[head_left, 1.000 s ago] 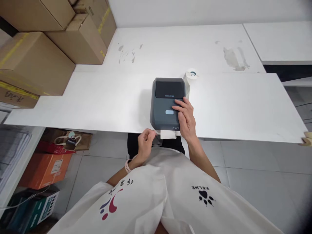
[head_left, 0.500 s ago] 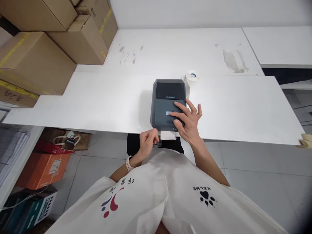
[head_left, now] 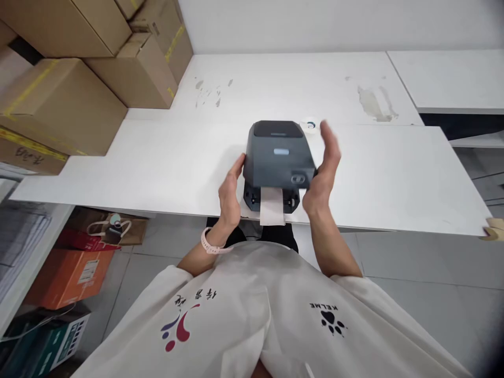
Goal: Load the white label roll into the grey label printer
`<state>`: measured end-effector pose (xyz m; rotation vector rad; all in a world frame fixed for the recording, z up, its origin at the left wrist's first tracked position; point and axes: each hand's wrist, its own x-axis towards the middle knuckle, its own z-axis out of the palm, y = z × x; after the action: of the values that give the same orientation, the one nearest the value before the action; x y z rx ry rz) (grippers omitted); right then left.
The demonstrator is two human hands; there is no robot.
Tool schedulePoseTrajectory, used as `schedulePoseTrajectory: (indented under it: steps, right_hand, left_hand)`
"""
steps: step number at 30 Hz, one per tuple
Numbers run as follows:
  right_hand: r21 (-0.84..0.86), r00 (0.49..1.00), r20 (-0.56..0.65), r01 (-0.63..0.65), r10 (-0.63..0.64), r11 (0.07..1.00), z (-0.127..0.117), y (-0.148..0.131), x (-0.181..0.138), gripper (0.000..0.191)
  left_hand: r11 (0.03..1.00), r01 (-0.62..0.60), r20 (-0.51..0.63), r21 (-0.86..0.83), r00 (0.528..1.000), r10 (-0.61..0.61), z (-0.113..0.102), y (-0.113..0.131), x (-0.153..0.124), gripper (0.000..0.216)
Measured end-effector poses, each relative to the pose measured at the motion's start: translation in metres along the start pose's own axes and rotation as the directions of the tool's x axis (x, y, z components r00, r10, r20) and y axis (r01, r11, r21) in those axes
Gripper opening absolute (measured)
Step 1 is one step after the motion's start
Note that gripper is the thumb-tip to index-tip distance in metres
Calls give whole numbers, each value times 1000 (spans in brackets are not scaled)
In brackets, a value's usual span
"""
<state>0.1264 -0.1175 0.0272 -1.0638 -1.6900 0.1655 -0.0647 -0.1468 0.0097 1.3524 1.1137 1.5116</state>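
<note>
A dark grey label printer point(head_left: 252, 195) stands at the table's front edge. Its lid point(head_left: 283, 167) is tilted up at the front, baring part of the black inside. A white label strip point(head_left: 271, 207) runs out of the front and hangs past the edge. My left hand point(head_left: 230, 198) presses against the lid's left side, fingers pointing up along it. At the lid's right front corner, my right hand point(head_left: 323, 176) grips with its palm side, its fingers stretched upward and blurred. The lid is held between both hands; my thumbs are mostly hidden.
A label roll point(head_left: 311, 125) sits behind the printer, mostly hidden by it. Cardboard boxes point(head_left: 66, 105) are stacked at the left on the white table point(head_left: 378, 178). Below on the left are an orange box point(head_left: 74, 278) and a paper bag point(head_left: 136, 231).
My right hand has left the printer's top button for the lid's right side. My left hand has risen from the front edge to the left side. The lid has tilted up.
</note>
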Motion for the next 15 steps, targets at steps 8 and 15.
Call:
schedulePoseTrajectory:
  steps: [8,15]
  right_hand:
    - [228,997,-27,-70,78,971,15,52,168,98]
    - [84,946,-319,85,-54,993,14,29,156,54]
  left_hand:
    - [933,235,150,272,948,-282,6,-45,67,87]
    - [929,189,147,317,958,-245,10,-54,67,87]
